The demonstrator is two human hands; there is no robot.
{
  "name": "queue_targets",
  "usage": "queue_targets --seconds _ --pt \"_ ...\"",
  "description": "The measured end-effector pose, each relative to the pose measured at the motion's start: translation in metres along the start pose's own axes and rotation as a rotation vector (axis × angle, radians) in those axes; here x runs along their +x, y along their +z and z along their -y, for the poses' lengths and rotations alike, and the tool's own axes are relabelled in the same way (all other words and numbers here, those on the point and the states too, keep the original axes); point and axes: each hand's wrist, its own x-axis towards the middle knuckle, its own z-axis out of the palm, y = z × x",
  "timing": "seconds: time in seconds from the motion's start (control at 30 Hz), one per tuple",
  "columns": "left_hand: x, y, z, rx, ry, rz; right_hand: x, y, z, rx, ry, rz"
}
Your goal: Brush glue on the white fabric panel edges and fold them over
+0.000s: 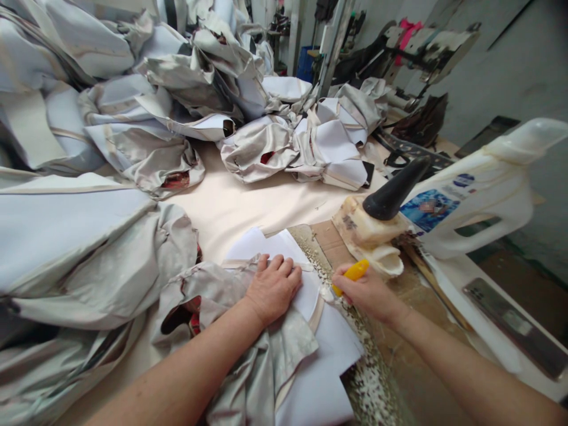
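My left hand point(275, 286) lies flat with its fingers spread, pressing on a white stiff panel point(341, 340) and the crumpled grey lining point(235, 296) of a half-sewn bag. In my right hand point(364, 296) is a yellow-handled brush point(356, 270), gripped with the fingers closed around the handle. Its lower end meets the panel's right edge, and the bristles are mostly hidden. Beneath that edge runs a board point(370, 378) crusted with dried glue. Just beyond my right hand stands a cut-down plastic container point(361, 222) with a black cone-shaped nozzle point(394, 192) on it.
Piles of similar grey and white bag pieces point(257, 148) fill the back and left of the table. At right stand a large white plastic jug point(483, 183) and a phone point(517, 325). A sewing machine point(430, 50) with a pink ribbon is behind, near the wall.
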Motion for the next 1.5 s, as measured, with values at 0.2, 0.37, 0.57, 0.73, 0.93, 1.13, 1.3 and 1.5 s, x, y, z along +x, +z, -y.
queue_targets --seconds 0.2,0.37,0.57,0.73,0.93,1.13,1.3,1.5 --pt "0.000 0.001 -0.001 0.013 -0.002 -0.002 0.012 0.007 0.005 0.062 -0.065 -0.181" --pt "0.001 0.002 0.001 0.008 0.001 0.011 -0.014 0.013 -0.010 0.032 0.057 -0.099" --pt "-0.008 -0.016 -0.021 -0.114 0.041 0.078 -0.050 0.004 -0.018 0.030 0.120 -0.079" --pt "-0.024 -0.026 -0.047 -0.251 0.099 0.222 -0.042 0.000 -0.005 0.000 -0.051 -0.253" --pt "-0.026 -0.013 -0.050 -0.267 0.048 0.178 -0.034 0.011 -0.015 -0.023 -0.077 -0.211" --pt "-0.027 -0.010 -0.050 -0.230 0.045 0.141 -0.042 0.012 -0.021 -0.024 -0.076 -0.171" --pt "-0.027 -0.009 -0.051 -0.248 0.045 0.133 -0.069 0.005 -0.028 -0.008 0.063 -0.079" --pt "-0.028 -0.006 -0.051 -0.270 0.042 0.109 -0.100 -0.005 -0.031 -0.007 0.236 -0.084"
